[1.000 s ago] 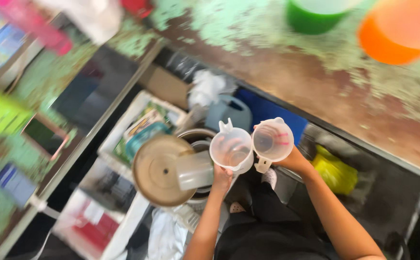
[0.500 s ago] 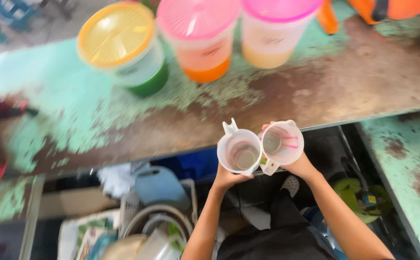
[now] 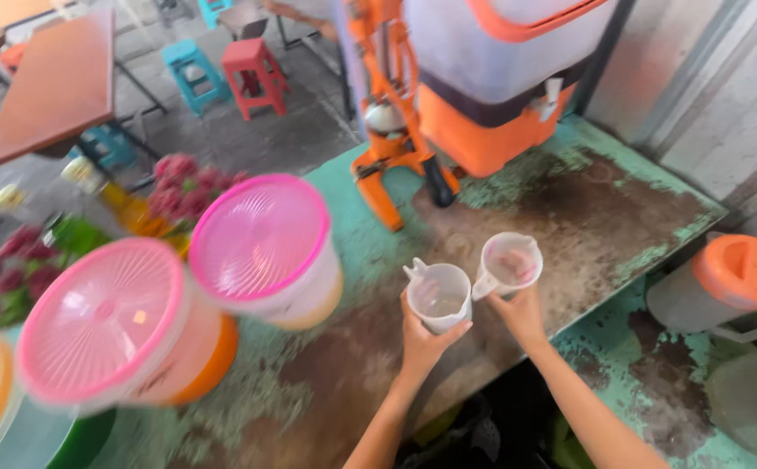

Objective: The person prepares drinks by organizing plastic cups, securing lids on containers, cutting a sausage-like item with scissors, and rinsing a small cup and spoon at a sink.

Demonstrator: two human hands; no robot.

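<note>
**A:** Head view, the only one I have. What's in my hands?

**B:** My left hand (image 3: 422, 343) is wrapped around a small translucent white plastic measuring jug (image 3: 437, 298), fingers closed about its lower wall, spout pointing away to the left. My right hand (image 3: 519, 314) is closed from beneath on a second small translucent plastic jug with a pinkish inside (image 3: 509, 263). Both are held upright, just beside each other, above the worn green-painted metal counter (image 3: 569, 208).

**A:** How would they handle?

**B:** Light, I'd judge, thin-walled and a bit slippery; the wall would flex under a hard squeeze, so hold low around the body or by the handle. I can't tell if either holds liquid.

**A:** And around them?

**B:** To the left, two round plastic tubs with pink ribbed lids (image 3: 261, 239). Beyond, an orange lever juice press (image 3: 396, 130) and a large orange-and-white drinks cooler (image 3: 517, 78). At the right, a grey jug with an orange lid (image 3: 730, 282).
</note>
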